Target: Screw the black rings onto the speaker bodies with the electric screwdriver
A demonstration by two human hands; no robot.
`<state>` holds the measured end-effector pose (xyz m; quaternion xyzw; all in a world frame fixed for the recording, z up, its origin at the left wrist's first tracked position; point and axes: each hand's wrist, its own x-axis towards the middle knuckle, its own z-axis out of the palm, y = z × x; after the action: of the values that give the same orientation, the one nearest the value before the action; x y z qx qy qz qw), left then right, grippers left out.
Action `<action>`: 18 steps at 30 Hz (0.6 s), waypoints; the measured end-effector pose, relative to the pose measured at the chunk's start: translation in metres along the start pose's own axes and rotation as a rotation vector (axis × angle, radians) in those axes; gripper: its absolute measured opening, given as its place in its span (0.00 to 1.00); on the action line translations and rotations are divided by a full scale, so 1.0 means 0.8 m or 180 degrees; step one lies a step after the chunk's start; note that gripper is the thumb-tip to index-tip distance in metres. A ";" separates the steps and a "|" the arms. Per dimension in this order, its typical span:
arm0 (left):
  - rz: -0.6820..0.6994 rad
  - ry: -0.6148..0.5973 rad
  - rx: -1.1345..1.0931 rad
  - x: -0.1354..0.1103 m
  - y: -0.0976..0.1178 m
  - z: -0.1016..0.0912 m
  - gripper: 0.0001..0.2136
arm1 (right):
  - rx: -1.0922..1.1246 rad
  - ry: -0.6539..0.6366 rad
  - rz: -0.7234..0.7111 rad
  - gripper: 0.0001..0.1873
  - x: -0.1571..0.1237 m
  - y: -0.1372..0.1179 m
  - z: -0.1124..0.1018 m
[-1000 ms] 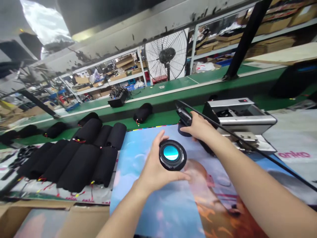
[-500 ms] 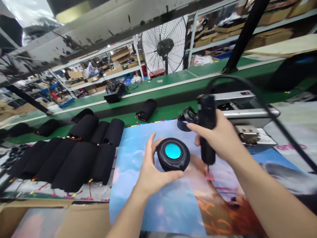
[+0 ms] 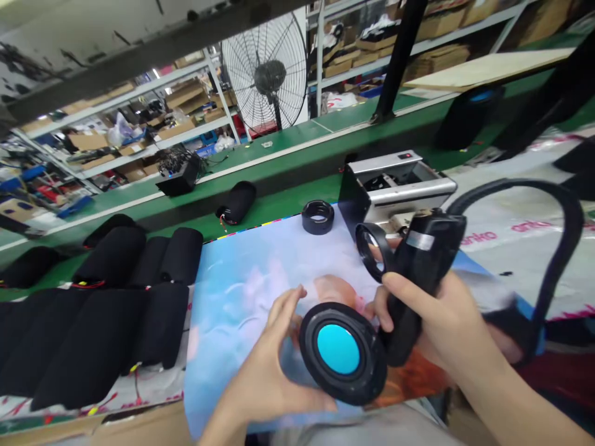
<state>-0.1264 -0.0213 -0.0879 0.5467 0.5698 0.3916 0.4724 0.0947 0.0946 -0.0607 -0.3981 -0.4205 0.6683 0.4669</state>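
My left hand (image 3: pixel 267 365) curls around the left side of a round black speaker (image 3: pixel 338 350) with a bright blue disc at its centre. The speaker's face tilts towards me, and its body behind is hidden. My right hand (image 3: pixel 441 316) grips a black electric screwdriver (image 3: pixel 425 260) with a thick cable. A black ring (image 3: pixel 372 251) is held against the fingers of that same hand, beside the tool. The screwdriver's lower end passes close behind the speaker's right edge; whether they touch I cannot tell. Another black ring (image 3: pixel 318 217) lies at the sheet's far edge.
A printed blue sheet (image 3: pixel 232 272) covers the bench under my hands. Several black fabric-covered cylinders (image 3: pixel 100 347) with coloured wires lie on the left. A silver and black metal device (image 3: pixel 395 186) stands behind my right hand. Beyond are a green bench ledge and a fan (image 3: pixel 269 77).
My right hand has lifted a black ring off the sheet, keeping the screwdriver, and come nearer the speaker. The speaker is now closer and more tilted. The camera view has shifted right.
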 end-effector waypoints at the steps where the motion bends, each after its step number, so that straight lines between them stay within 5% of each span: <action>1: 0.0134 -0.0261 0.0075 0.013 0.009 -0.013 0.61 | -0.0022 -0.0045 0.0000 0.41 -0.001 -0.003 0.002; 4: 0.0501 -0.0955 -0.0082 0.043 0.025 -0.028 0.54 | -0.0219 -0.0263 0.0045 0.42 -0.004 -0.012 0.003; 6: 0.0689 -0.0961 -0.0355 0.051 0.026 -0.019 0.51 | -0.0543 -0.0282 0.0051 0.43 -0.004 -0.023 -0.003; 8: 0.0829 -0.0485 -0.0570 0.052 0.020 0.002 0.50 | -0.0998 -0.0281 -0.0031 0.44 -0.002 -0.038 -0.012; 14: 0.0710 0.1733 -0.0609 0.054 -0.002 0.074 0.57 | -0.2758 -0.0895 -0.0557 0.36 0.009 -0.077 -0.021; 18: 0.0726 0.1786 -0.0694 0.057 0.010 0.085 0.55 | -0.3336 -0.1195 -0.0440 0.44 0.019 -0.073 -0.019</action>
<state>-0.0566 0.0197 -0.1021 0.4239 0.5675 0.6362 0.3058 0.1218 0.1247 -0.0130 -0.4227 -0.7974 0.3971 0.1665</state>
